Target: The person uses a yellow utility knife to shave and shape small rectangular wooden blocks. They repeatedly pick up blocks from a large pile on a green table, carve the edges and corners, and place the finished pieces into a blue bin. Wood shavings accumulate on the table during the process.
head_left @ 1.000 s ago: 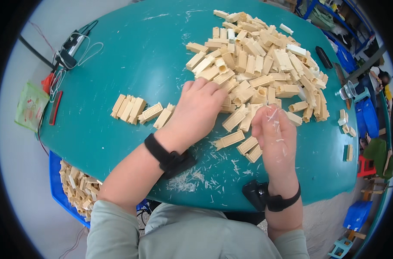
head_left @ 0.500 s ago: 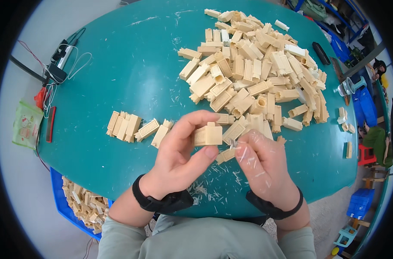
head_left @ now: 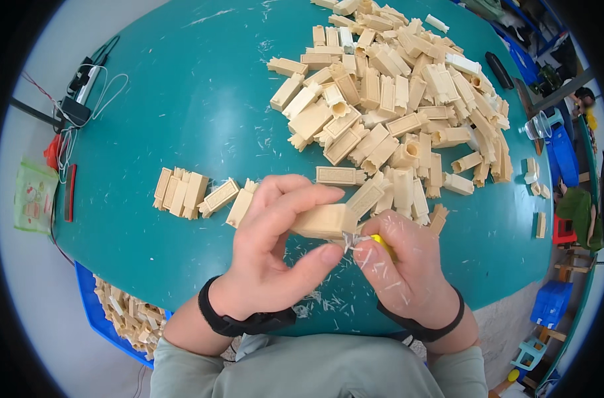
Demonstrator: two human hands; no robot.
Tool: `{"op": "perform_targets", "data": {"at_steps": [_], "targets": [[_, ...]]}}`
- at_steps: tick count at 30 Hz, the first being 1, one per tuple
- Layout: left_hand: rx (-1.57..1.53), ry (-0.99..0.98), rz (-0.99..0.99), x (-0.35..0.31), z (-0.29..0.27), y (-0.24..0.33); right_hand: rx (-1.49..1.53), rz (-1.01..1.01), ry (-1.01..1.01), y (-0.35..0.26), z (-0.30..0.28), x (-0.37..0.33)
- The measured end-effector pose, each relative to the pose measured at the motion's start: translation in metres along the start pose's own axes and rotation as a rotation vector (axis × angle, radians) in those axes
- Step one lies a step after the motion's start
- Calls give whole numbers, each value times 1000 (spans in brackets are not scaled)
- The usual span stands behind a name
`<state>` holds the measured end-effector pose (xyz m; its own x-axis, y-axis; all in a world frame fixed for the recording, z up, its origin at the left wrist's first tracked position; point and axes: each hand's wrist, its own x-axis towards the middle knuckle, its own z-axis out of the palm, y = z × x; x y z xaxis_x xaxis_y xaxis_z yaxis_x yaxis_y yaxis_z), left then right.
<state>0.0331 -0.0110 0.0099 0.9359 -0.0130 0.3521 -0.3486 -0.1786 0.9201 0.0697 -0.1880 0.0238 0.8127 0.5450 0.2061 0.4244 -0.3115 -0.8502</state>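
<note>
Between the thumb and fingers of my left hand (head_left: 265, 255) is a cream-coloured plastic block (head_left: 320, 221), lying on its side with its end toward my right hand (head_left: 408, 268). That hand is closed round a small yellow-handled knife (head_left: 383, 246), much of it hidden in the fingers. Its metal tip touches the block's right end, where a thin curl of plastic shows. Pale shavings cling to my right thumb and the back of the hand. More shavings (head_left: 338, 305) lie on the table below my hands.
A large heap of similar cream blocks (head_left: 385, 86) covers the far right of the green table (head_left: 182, 79). Several more stand in a short row (head_left: 181, 194) on the left. A blue crate (head_left: 90, 298) of blocks is at lower left. A power strip (head_left: 86, 86) with cables lies at the left edge.
The block in my left hand has turned, showing a plain long side now. The knife tip has come up against its end, and the yellow handle has come into sight.
</note>
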Motion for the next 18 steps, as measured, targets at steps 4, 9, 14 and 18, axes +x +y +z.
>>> {"op": "perform_targets", "data": {"at_steps": [4, 9, 14, 18], "targets": [[-124, 79, -23, -6, 4, -7, 12, 13, 3, -3, 0, -3], [-369, 104, -152, -11, 11, -5, 34, 42, 37, -1, 2, -5], [-376, 102, -156, -13, 13, 0, 43, 31, 44, 1, 6, -6], [-256, 97, -120, -14, 7, -3, 35, 35, 32, 1, 8, -9]]}}
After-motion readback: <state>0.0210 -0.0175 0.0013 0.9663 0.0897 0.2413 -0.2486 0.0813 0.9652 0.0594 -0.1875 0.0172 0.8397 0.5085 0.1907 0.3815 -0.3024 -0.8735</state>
